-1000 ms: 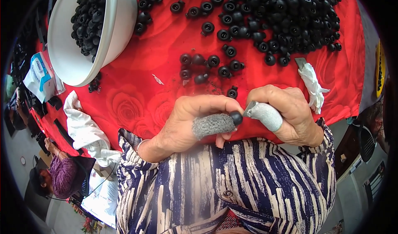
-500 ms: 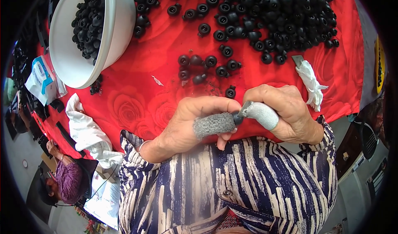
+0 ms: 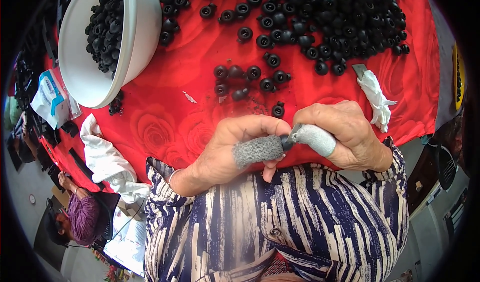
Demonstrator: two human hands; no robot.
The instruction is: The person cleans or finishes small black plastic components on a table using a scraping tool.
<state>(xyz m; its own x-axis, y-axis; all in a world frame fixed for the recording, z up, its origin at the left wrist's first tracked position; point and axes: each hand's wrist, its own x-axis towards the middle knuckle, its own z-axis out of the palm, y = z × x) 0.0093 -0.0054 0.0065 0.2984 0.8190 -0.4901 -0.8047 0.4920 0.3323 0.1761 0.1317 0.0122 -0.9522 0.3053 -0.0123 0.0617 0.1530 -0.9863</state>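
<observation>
My left hand (image 3: 216, 144) is closed, pinching a small round black part (image 3: 286, 141) between its fingertips and thumb. A grey fabric sleeve (image 3: 257, 151) covers that thumb. On the right, my right hand (image 3: 345, 129) grips a short metal blade (image 3: 295, 131), its edge against the black part. White wrapping (image 3: 316, 139) covers the right thumb. The two hands meet just in front of my striped shirt. Most of the held part is hidden by the fingers. Just beyond them on the red cloth lies another black knob-like part (image 3: 278, 110), with several more (image 3: 240, 74) farther off.
A large heap of black parts (image 3: 340, 22) covers the far right. At the far left, a tilted white bowl (image 3: 142, 37) holds more. A second blade wrapped in white cloth (image 3: 375, 99) lies at right. Left are a white cloth (image 3: 107, 159), a plastic packet (image 3: 50, 99) and another person (image 3: 82, 214).
Both hands keep nearly the same place and hold. The blade has shifted very slightly against the black part.
</observation>
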